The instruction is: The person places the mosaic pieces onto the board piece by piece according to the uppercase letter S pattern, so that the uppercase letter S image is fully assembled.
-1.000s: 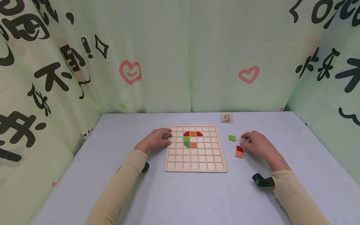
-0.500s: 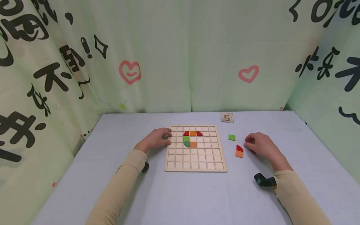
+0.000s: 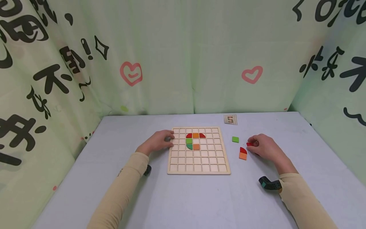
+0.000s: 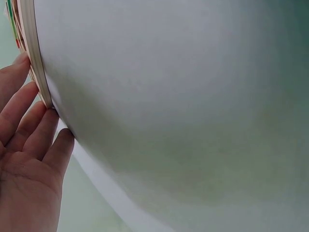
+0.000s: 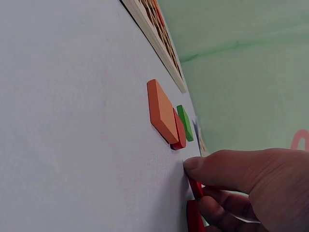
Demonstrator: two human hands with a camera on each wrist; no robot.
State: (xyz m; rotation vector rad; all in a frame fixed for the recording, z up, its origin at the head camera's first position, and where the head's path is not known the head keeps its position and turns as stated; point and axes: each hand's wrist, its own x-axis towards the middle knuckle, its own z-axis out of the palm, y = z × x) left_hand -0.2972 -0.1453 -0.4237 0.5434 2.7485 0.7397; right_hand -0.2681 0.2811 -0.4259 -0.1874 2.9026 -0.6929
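Observation:
The fingers of my left hand (image 3: 157, 141) rest lightly bent against the left edge of a wooden grid board (image 3: 211, 160); in the left wrist view the fingertips touch its side. Red, orange and green tiles form a shape in the board's upper cells. Right of the board, my right hand (image 3: 264, 146) pinches a small red tile (image 5: 195, 187) between thumb and fingers. A second red tile (image 5: 193, 216) lies under those fingers in the right wrist view. Close by on the table are a red quarter-round tile (image 3: 243, 150), an orange square tile (image 3: 242, 156) and a green square tile (image 3: 235, 139).
A small pattern card (image 3: 230, 119) with a gridded figure lies near the table's back edge. The white-covered table (image 3: 188, 203) is bounded by pale green curtains (image 3: 171, 63) at the back and sides.
My right hand has drawn back slightly to the right, and a red tile now shows between its fingertips. My left hand has stayed at the board's edge.

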